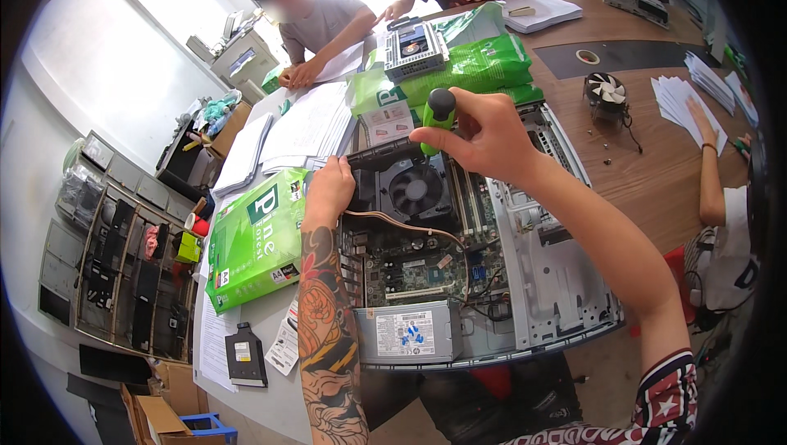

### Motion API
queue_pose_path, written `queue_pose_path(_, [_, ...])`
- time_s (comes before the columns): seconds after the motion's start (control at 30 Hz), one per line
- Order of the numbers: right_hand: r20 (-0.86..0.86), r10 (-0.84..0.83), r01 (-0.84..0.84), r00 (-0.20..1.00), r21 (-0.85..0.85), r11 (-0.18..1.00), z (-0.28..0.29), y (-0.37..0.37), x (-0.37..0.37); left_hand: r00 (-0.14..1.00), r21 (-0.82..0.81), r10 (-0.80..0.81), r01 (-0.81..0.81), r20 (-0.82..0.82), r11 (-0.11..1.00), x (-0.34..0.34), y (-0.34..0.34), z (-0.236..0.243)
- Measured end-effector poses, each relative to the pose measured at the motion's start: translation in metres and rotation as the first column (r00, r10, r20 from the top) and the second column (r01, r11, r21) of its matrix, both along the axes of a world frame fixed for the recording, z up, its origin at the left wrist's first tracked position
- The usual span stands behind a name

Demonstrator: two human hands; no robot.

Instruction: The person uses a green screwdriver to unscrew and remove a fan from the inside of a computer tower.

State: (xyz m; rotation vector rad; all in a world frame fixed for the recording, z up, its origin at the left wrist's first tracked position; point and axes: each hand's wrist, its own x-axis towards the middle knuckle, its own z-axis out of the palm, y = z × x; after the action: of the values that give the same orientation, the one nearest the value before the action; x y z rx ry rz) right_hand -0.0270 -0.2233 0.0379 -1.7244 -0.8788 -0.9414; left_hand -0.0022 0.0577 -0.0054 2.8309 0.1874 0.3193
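Note:
An opened desktop computer case (566,281) lies in front of me, its green motherboard (402,269) and silver power supply (447,332) showing. My right hand (496,133) is closed round the green and black handle of a screwdriver (440,113). The screwdriver stands upright by the upper right of the black CPU cooler fan (412,192); its tip is hard to make out. At the upper left of the case, my left hand (329,189) is closed on the case's edge, some fingertips hidden.
Green paper packs (258,236) flank the case at left and behind, a small silver unit (412,50) on the rear ones. Paper stacks (303,129), a black drive (244,355), a loose cooler fan (607,94) and a tape roll (587,57) lie around. Other people sit at the table.

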Motion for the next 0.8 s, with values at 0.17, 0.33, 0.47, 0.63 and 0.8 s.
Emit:
queue_pose_path(0.17, [0.010,-0.008,0.008,1.000,-0.012,1.000,-0.0005,-0.0012,0.0007,1.000,-0.010,-0.001,0.001,-0.010,1.000,0.0000,-0.0025,0.0012])
queue_pose_path(0.33, [0.018,-0.002,0.003,1.000,-0.017,1.000,-0.0012,-0.0006,0.0011,1.000,-0.010,-0.010,0.010,-0.003,1.000,0.0004,-0.0006,0.0003])
queue_pose_path(0.47, [0.021,-0.009,0.009,1.000,-0.020,1.000,-0.0009,-0.0010,0.0012,1.000,-0.009,0.000,0.000,-0.011,1.000,0.0014,-0.0011,0.0004])
queue_pose_path(0.63, [0.028,-0.011,0.011,1.000,-0.023,1.000,0.0004,-0.0011,0.0002,0.999,0.021,-0.036,0.036,-0.002,0.999,0.0017,0.0011,-0.0008])
queue_pose_path(0.8, [-0.171,0.027,-0.019,0.985,0.049,0.999,0.0027,-0.0007,-0.0008,0.999,0.027,-0.041,0.041,0.007,0.999,0.0018,0.0024,-0.0026])
